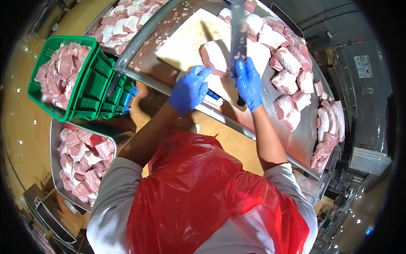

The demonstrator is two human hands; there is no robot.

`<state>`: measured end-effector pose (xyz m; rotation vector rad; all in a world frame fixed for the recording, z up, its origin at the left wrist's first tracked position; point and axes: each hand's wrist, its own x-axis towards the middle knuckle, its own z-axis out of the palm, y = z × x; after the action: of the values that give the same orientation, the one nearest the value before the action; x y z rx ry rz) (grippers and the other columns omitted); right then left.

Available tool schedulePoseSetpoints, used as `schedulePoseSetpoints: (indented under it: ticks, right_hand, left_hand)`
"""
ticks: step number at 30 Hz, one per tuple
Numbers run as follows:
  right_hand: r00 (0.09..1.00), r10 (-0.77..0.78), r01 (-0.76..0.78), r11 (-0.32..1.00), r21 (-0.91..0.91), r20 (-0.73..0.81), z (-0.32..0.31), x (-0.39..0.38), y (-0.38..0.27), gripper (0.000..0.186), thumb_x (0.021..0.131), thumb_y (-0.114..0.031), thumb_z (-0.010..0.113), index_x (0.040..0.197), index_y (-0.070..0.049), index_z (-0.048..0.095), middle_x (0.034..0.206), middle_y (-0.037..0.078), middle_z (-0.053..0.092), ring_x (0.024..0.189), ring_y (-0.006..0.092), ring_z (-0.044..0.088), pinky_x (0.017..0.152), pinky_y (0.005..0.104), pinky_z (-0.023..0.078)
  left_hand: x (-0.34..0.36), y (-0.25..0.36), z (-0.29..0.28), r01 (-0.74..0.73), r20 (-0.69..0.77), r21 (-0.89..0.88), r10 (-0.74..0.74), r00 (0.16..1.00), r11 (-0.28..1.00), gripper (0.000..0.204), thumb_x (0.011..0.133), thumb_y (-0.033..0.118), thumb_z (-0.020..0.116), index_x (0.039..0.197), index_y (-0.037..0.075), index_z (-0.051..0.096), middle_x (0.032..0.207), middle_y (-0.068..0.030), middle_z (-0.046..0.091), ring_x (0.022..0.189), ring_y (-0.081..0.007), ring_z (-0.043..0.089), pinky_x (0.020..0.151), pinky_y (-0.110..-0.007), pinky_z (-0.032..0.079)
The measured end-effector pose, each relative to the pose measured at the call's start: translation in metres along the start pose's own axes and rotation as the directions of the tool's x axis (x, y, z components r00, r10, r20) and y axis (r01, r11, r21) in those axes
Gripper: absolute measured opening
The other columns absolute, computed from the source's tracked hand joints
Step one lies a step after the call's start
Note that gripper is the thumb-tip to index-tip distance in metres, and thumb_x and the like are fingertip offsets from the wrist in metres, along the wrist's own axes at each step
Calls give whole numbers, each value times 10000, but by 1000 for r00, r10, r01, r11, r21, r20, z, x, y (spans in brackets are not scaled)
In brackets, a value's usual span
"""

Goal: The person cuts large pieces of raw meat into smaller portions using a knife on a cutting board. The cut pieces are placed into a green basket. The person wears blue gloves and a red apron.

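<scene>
Right hand (248,84) gripping knife (238,31), blade running straight away, just right of meat slab (215,57); left hand (189,89) half-curled, fingertips touching slab's near edge.

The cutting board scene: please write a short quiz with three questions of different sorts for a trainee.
1. True or false: the right hand holds a long knife over the piece of meat on the cutting board.
2. Multiple choice: the green crate at the person's left holds A) meat pieces, B) gloves, C) nothing.
3. Fill in: the left hand wears a ____ glove and touches the meat on the board.

Key: 1 true; 2 A; 3 blue.
</scene>
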<state>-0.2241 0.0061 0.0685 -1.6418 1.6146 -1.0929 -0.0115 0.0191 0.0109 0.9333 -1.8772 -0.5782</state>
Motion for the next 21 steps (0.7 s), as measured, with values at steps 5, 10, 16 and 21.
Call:
schedulePoseSetpoints:
  ticks: [5, 10, 16, 21]
  right_hand:
    - [983, -165, 182, 933, -310, 81, 13, 0, -1, 204, 1022, -224, 560, 1077, -29, 541, 755, 279, 649, 734, 496, 644, 607, 526, 487]
    - [972, -170, 225, 865, -448, 159, 15, 5, -4, 216, 1011, -242, 559, 1075, -39, 520, 771, 294, 642, 739, 501, 635, 626, 552, 492]
    - [936, -30, 277, 680, -679, 352, -40, -50, 18, 187, 1011, -189, 542, 1114, -50, 471, 724, 298, 624, 714, 501, 632, 610, 564, 491]
    - [925, 33, 268, 650, -711, 379, -84, -75, 31, 177, 995, -184, 554, 1104, -63, 486, 728, 294, 624, 687, 511, 621, 589, 583, 477]
  left_hand:
    - [-23, -23, -14, 20, -117, -29, -24, 993, 999, 285, 893, 17, 596, 1173, 12, 645, 1049, -188, 646, 911, -353, 652, 815, -419, 533]
    - [-24, -16, -32, 233, -157, -98, -246, 956, 967, 208, 880, -9, 592, 1066, -1, 685, 955, -178, 672, 841, -328, 673, 777, -388, 543]
    - [-23, -32, -44, 212, -324, -42, -214, 921, 976, 209, 872, -12, 591, 1054, -11, 696, 948, -172, 680, 791, -284, 681, 742, -367, 545]
    - [-13, -29, -43, 299, -347, -74, -306, 887, 951, 203, 869, -2, 597, 1041, 1, 704, 904, -152, 690, 753, -244, 680, 716, -348, 545]
